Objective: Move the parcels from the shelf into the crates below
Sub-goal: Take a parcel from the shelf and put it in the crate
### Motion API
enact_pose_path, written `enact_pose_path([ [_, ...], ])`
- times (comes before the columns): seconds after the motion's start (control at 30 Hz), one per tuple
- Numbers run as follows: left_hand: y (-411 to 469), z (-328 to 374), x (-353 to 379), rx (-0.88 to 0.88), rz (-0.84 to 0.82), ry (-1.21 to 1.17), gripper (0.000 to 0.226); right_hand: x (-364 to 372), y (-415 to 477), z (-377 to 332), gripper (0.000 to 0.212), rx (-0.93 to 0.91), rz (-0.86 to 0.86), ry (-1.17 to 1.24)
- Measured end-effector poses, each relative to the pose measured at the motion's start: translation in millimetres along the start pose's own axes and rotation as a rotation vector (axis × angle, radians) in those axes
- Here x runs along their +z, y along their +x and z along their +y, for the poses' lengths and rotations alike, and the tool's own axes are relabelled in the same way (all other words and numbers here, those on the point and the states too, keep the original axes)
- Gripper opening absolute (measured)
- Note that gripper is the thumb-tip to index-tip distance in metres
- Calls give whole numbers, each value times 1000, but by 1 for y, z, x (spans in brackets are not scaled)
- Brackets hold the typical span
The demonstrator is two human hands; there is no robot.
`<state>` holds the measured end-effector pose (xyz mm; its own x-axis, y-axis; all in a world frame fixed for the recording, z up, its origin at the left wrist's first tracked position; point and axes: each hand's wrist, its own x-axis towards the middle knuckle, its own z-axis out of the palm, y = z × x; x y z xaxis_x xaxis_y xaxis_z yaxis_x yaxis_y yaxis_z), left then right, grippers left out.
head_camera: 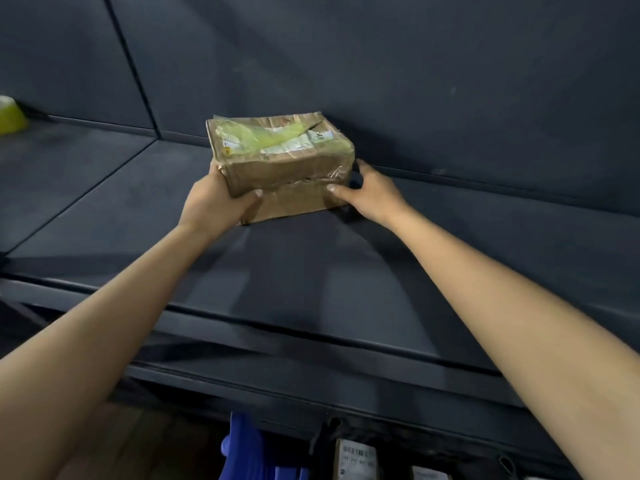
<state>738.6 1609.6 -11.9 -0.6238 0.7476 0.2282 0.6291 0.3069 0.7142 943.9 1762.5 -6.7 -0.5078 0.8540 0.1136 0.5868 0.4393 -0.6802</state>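
Dark grey shelf (311, 271) with a padded back wall fills the view, and on it, between the two hands, sits a battered cardboard parcel (280, 157) wrapped in clear tape with a greenish label on top.

The left hand (214, 202) grips the parcel's left end, thumb pressed on the near face and fingers curled round behind. The right hand (370, 192) does the same at the right end, thumb on the near corner and fingers wrapped round the far side. The parcel's bottom edge looks to be resting on the shelf; I cannot tell whether any weight has come off it.

Below both forearms, under the shelf's front lip, a blue crate (242, 445) shows beneath the left arm, with labelled packages (355, 459) nearer the right arm. Far off past the left hand lies a yellow-green object (10, 116).

To do the lift well, I would squeeze evenly from both ends, since the cardboard is soft and creased and could buckle. Lift it level, draw it back past the shelf lip before lowering, and keep the loose tape from snagging.
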Motion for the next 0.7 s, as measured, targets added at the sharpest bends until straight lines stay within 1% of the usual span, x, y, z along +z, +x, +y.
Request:
enact_pose_path([
  [0.13, 1, -2, 2, 23, 44, -36, 59, 13, 2, 0, 41, -85, 59, 118],
  [0.2, -4, -1, 3, 40, 55, -44, 59, 15, -3, 0, 31, -106, 121, 136],
  [0.27, -9, 2, 1, 52, 58, -49, 60, 12, -10, 0, 27, -118, 168, 143],
  [0.43, -39, 18, -16, 123, 62, -57, 58, -3, -50, -6, 26, -131, 224, 171],
  [0.53, -71, 28, -32, 190, 81, -62, 53, -17, -90, -14, 25, -133, 251, 191],
  [0.7, -135, 35, -63, 245, 70, -123, 49, -36, -171, -28, 27, -165, 280, 182],
])
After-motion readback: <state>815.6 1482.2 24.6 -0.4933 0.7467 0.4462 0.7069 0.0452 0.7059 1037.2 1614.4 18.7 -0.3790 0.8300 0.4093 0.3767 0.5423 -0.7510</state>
